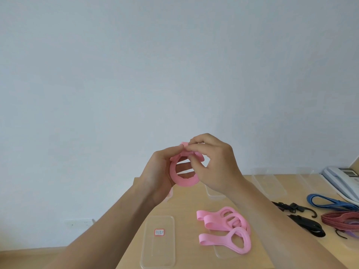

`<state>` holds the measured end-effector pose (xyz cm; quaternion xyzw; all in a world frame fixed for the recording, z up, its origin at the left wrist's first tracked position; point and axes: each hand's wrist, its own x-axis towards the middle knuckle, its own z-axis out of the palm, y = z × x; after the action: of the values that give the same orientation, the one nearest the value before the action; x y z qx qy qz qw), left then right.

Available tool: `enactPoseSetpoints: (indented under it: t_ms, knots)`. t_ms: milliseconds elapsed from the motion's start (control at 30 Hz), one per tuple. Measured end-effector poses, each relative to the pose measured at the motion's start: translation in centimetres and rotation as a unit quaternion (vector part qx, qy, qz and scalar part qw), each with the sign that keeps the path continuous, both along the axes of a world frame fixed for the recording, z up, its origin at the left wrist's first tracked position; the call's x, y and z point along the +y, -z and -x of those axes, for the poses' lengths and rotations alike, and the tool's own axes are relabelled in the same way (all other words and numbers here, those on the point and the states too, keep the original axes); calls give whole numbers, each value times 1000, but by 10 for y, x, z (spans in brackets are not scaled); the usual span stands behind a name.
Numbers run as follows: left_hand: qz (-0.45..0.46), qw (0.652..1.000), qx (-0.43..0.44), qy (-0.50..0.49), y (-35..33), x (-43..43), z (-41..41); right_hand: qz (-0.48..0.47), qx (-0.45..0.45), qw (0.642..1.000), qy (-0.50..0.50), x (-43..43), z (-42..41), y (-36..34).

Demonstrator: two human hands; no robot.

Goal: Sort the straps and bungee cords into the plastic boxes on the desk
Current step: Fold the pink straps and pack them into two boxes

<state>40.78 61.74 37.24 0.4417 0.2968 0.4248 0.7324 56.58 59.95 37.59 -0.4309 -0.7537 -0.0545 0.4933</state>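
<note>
Risk: labelled clear box [159,241] sits below-left of the grip and the loose pink straps [225,228] lie right below it. The pink strap coil [180,181] is held mid-air above the desk [190,210]. If the pinch slips, the wound end probably springs free, and the roll unwinds, drops and tangles with those straps. The other clear boxes [270,183] are beyond-right, so a blind drop could miss them.

Pose: both forearms raised. Left hand [157,177] cups the coil, fingers curled round it. Right hand [215,164] pinches its top end, thumb and fingertip clamped.
</note>
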Motion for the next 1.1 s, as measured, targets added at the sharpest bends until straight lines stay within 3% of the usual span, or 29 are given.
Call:
enactPoseSetpoints:
  t_ms: [200,367,467,700,933,1100]
  knots:
    - [7,1000,21,-22,6,-3,0,129,91,987,-2,-6,-5,-17]
    - [-13,998,65,-16,6,-2,1,298,-55,952,41,6,-11,-27]
    - [-8,998,63,-5,6,-5,2,355,-71,932,6,5,-12,-31]
    - [68,998,16,-5,22,-8,2,335,-41,941,32,1,-8,-18]
    - [89,996,-7,-26,43,-8,8,291,-103,949,61,1,9,18]
    - [92,995,-20,-18,54,-9,22,187,-126,973,44,-1,23,50]
